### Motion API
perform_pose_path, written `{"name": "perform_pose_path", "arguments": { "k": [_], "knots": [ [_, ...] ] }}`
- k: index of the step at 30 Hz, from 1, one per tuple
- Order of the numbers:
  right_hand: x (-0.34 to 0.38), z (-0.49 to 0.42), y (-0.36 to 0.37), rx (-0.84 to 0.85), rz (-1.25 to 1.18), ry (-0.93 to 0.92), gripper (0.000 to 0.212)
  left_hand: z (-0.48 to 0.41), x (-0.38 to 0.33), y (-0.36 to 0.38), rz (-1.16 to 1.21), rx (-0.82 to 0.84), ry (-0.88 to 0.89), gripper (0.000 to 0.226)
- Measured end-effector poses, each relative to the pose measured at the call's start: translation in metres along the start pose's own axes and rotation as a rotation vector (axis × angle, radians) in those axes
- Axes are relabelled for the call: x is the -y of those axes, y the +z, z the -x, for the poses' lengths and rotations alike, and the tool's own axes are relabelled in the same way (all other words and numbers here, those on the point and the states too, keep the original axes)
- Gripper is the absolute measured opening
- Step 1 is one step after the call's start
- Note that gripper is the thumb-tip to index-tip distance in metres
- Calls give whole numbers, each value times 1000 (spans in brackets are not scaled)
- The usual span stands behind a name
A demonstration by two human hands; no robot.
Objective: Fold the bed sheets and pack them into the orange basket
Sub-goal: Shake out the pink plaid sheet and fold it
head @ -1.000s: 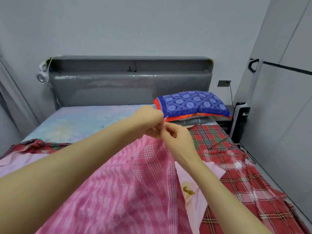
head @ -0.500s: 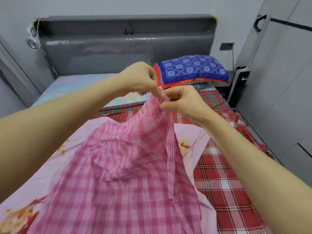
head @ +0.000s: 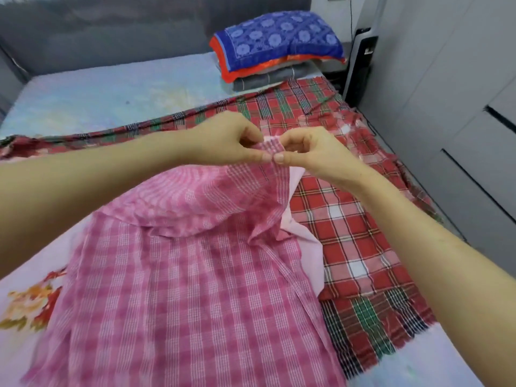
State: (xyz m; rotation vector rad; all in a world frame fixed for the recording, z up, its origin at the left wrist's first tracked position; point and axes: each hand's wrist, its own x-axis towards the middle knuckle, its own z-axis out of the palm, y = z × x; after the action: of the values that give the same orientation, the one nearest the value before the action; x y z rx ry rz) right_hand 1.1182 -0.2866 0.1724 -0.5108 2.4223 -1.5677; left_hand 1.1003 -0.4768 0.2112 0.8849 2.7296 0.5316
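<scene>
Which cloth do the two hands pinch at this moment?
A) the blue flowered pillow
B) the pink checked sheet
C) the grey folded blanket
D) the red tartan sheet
B: the left hand and the right hand both pinch the bunched top edge of the pink checked sheet.

blue pillow (head: 279, 37), grey headboard (head: 111, 32), wardrobe (head: 452, 79)

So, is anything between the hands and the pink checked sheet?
Nothing visible. The left hand and right hand both pinch the pink sheet at its top edge. The basket is out of view.
</scene>
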Motion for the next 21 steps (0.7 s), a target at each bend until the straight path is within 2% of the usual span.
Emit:
{"name": "perform_pose_path", "arguments": {
  "k": [3, 5, 9, 11, 14, 16, 19, 21],
  "knots": [
    [-18, 48, 19, 84, 62, 33, 7, 14, -17, 48, 33, 164, -47, 38],
    [-30, 78, 31, 93, 108, 49, 8, 28, -28, 77, 142, 209, -60, 34],
    [-59, 139, 51, 95, 134, 105, 19, 56, -57, 129, 267, 334, -49, 27],
    [-69, 172, 61, 93, 155, 144, 14, 71, -77, 150, 303, 388, -59, 29],
    [-79, 220, 73, 82, 196, 178, 7, 87, -100, 176, 306, 463, -61, 19],
    [-86, 255, 81, 88, 191, 205, 6, 100, -118, 193, 231, 517, 6, 14],
    [-97, 305, 87, 126, 235, 251, 5, 116, -148, 222, 64, 585, 175, 19],
    [-102, 337, 87, 146, 217, 287, 4, 125, -167, 243, 41, 595, 290, 20]
  ]
}}
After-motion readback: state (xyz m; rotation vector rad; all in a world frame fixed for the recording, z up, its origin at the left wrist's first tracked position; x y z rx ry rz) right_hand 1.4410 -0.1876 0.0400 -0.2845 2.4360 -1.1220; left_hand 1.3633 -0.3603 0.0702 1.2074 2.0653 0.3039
